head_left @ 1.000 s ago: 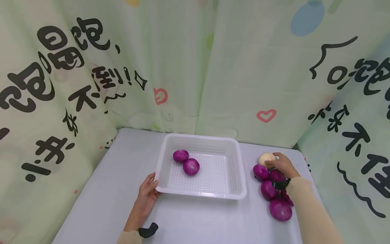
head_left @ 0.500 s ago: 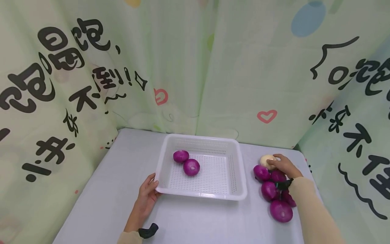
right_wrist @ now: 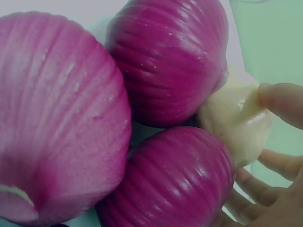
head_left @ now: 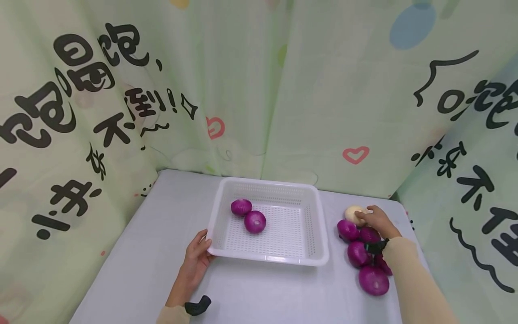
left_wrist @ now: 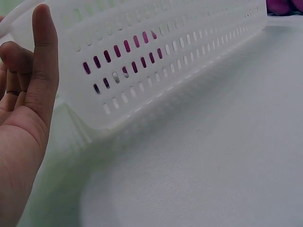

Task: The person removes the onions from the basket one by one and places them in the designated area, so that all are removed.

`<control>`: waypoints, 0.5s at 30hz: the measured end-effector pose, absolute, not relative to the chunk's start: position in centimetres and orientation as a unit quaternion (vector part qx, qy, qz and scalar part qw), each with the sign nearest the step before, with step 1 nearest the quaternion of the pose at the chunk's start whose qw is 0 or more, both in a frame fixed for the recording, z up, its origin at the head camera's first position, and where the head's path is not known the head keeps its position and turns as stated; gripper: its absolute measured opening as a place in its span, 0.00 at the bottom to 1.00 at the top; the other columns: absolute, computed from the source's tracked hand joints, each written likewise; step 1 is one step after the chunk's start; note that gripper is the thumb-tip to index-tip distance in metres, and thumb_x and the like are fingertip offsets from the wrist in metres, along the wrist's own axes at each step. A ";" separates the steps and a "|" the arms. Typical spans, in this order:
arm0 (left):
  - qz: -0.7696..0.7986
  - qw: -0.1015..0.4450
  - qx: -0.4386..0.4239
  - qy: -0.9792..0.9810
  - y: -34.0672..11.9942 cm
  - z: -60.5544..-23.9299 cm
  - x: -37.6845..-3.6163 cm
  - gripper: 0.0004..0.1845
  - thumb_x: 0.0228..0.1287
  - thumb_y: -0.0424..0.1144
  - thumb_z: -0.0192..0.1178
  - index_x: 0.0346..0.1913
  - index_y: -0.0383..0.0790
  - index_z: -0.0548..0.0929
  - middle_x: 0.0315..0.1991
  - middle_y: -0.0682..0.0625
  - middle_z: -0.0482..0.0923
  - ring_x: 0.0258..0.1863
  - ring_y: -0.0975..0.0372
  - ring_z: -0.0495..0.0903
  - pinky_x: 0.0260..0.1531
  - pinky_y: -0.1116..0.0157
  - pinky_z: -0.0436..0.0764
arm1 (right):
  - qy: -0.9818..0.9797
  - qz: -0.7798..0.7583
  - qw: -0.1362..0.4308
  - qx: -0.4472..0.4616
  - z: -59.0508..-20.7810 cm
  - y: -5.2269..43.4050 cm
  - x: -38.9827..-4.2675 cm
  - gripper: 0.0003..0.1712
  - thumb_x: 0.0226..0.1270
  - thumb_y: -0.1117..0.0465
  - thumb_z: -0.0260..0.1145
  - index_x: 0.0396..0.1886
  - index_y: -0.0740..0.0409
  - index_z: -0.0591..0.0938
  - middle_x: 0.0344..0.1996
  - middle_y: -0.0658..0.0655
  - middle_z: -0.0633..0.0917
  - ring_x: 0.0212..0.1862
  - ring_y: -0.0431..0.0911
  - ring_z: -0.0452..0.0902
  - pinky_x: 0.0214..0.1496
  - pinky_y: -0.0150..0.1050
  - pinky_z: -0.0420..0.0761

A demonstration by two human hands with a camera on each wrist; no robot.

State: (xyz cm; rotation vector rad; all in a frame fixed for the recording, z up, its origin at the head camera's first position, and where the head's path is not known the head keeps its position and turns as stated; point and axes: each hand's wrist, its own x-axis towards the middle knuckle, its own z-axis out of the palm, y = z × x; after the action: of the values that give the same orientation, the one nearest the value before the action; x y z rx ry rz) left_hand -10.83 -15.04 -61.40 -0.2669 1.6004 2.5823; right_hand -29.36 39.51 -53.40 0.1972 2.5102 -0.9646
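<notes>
On the right side of the grey table (head_left: pixel 133 270) our right hand (head_left: pixel 378 221) sits over the pale, cream-coloured onion (head_left: pixel 353 213) at the far end of the loose pile. Across the last second very little has changed — the hand was already on that bulb a second ago, and it has only settled slightly, the fingers wrapping a touch further. From the right wrist view, the fingers (right_wrist: pixel 284 101) curl round the pale onion (right_wrist: pixel 236 118), thumb above and the others below, so we judge the grip closed but the bulb not yet lifted; it is touching the purple onions (right_wrist: pixel 170 56) beside it and seems to rest on the table.

Our left hand (head_left: pixel 196 260) has stayed put at the near left corner of the white perforated basket (head_left: pixel 315 234). In the left wrist view its fingers (left_wrist: pixel 41 61) are straight and relaxed, laid against the basket wall (left_wrist: pixel 156 56) rather than gripping it, steadying it.

Inside the basket two purple onions (head_left: pixel 255 222) lie touching each other, unmoved. Several purple onions (head_left: pixel 373 280) are outside, clustered just beside our right wrist. We judge the pick-up is secured — only the lift remains.
</notes>
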 end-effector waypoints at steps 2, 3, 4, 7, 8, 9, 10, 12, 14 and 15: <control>0.845 0.047 -0.091 0.525 -15.0 -61.4 -10.8 0.24 0.81 0.37 0.51 0.74 0.40 0.64 0.70 0.42 0.74 0.58 0.54 0.83 0.52 0.64 0.86 | 0.911 -0.343 0.217 0.072 -53.2 39.5 -29.2 0.50 0.82 0.45 0.52 0.77 0.84 0.45 0.76 0.86 0.48 0.77 0.78 0.47 0.79 0.69 0.54; 0.845 0.047 -0.094 0.524 -15.0 -61.4 -10.8 0.24 0.81 0.37 0.51 0.74 0.40 0.65 0.71 0.42 0.73 0.58 0.54 0.83 0.52 0.64 0.86 | 0.913 -0.341 0.214 0.071 -53.1 39.5 -29.1 0.50 0.82 0.45 0.52 0.77 0.84 0.45 0.75 0.86 0.48 0.76 0.78 0.48 0.79 0.69 0.56; 0.845 0.046 -0.096 0.524 -14.9 -61.4 -10.8 0.24 0.81 0.37 0.51 0.74 0.40 0.65 0.71 0.41 0.73 0.58 0.54 0.83 0.53 0.64 0.86 | 0.915 -0.340 0.207 0.068 -53.0 39.6 -29.0 0.49 0.82 0.46 0.52 0.76 0.84 0.46 0.75 0.86 0.50 0.76 0.78 0.50 0.78 0.69 0.57; 0.846 0.046 -0.096 0.522 -14.8 -61.4 -10.8 0.23 0.81 0.37 0.52 0.74 0.40 0.65 0.71 0.41 0.73 0.58 0.53 0.83 0.52 0.64 0.86 | 0.923 -0.330 0.191 0.061 -52.6 39.8 -28.8 0.48 0.82 0.47 0.53 0.76 0.84 0.49 0.73 0.87 0.55 0.74 0.78 0.55 0.76 0.68 0.63; 0.847 0.046 -0.095 0.522 -14.8 -61.4 -10.8 0.23 0.81 0.37 0.51 0.74 0.40 0.65 0.71 0.41 0.73 0.58 0.54 0.83 0.52 0.64 0.86 | 0.924 -0.328 0.185 0.059 -52.5 39.9 -28.8 0.47 0.81 0.47 0.53 0.76 0.84 0.50 0.72 0.87 0.56 0.74 0.78 0.56 0.75 0.68 0.64; 0.846 0.045 -0.095 0.522 -14.8 -61.3 -10.8 0.23 0.81 0.37 0.51 0.74 0.40 0.65 0.71 0.41 0.73 0.57 0.54 0.83 0.52 0.64 0.86 | 0.927 -0.325 0.179 0.058 -52.3 39.9 -28.9 0.47 0.81 0.47 0.53 0.75 0.84 0.50 0.72 0.87 0.58 0.73 0.77 0.58 0.74 0.67 0.65; 0.846 0.045 -0.093 0.524 -14.7 -61.3 -10.8 0.24 0.81 0.37 0.51 0.74 0.39 0.65 0.70 0.41 0.73 0.57 0.54 0.83 0.52 0.64 0.86 | 0.930 -0.320 0.173 0.056 -52.2 39.9 -28.9 0.46 0.81 0.47 0.54 0.75 0.83 0.51 0.71 0.87 0.59 0.73 0.77 0.59 0.74 0.67 0.65; 0.846 0.042 -0.094 0.523 -14.7 -61.2 -10.7 0.24 0.81 0.37 0.51 0.74 0.38 0.65 0.70 0.41 0.74 0.56 0.54 0.83 0.51 0.64 0.86 | 0.932 -0.319 0.164 0.054 -51.7 39.8 -29.1 0.46 0.81 0.47 0.54 0.76 0.82 0.52 0.72 0.87 0.59 0.74 0.77 0.57 0.75 0.68 0.64; 0.847 0.040 -0.095 0.522 -14.7 -61.1 -10.7 0.24 0.81 0.37 0.51 0.74 0.38 0.64 0.70 0.41 0.74 0.56 0.55 0.83 0.51 0.64 0.86 | 0.936 -0.316 0.149 0.040 -51.4 39.6 -29.3 0.45 0.81 0.47 0.55 0.76 0.81 0.54 0.72 0.87 0.60 0.74 0.77 0.58 0.74 0.68 0.65; 0.847 0.038 -0.097 0.522 -14.7 -61.1 -10.6 0.24 0.81 0.37 0.51 0.74 0.38 0.65 0.69 0.41 0.74 0.56 0.55 0.83 0.51 0.64 0.86 | 0.937 -0.316 0.143 0.032 -51.1 39.4 -29.4 0.44 0.81 0.47 0.55 0.76 0.80 0.54 0.71 0.87 0.60 0.74 0.77 0.58 0.74 0.69 0.65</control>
State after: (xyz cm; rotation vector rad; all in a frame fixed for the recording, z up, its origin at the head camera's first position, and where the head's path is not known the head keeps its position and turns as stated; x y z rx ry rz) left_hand -10.64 -14.70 -61.10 -0.2963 1.6014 2.5983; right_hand -29.35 39.43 -51.13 0.0922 2.7041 -0.9113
